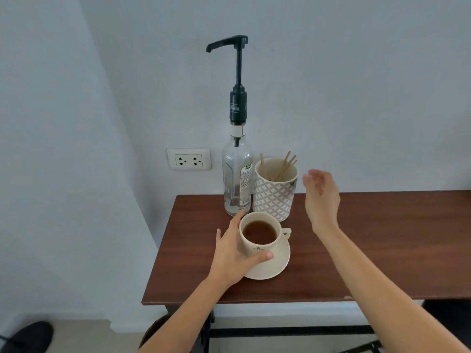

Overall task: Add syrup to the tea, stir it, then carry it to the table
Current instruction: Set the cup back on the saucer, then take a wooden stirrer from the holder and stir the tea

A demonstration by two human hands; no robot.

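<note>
A cream cup of brown tea (260,238) stands on a cream saucer (279,263) near the table's left end, its handle pointing right. My left hand (233,256) is wrapped around the cup's left side, thumb on the front. Behind the cup stands a clear glass syrup bottle (236,174) with a tall black pump (238,80), spout pointing left. Next to the bottle, a patterned holder (274,197) contains several wooden stir sticks (285,165). My right hand (321,197) hovers in the air just right of the holder, fingers loosely apart, holding nothing.
The dark brown wooden table (369,245) stands against a pale wall. A white double power socket (189,159) sits on the wall left of the bottle. A dark shoe (28,337) shows on the floor at bottom left.
</note>
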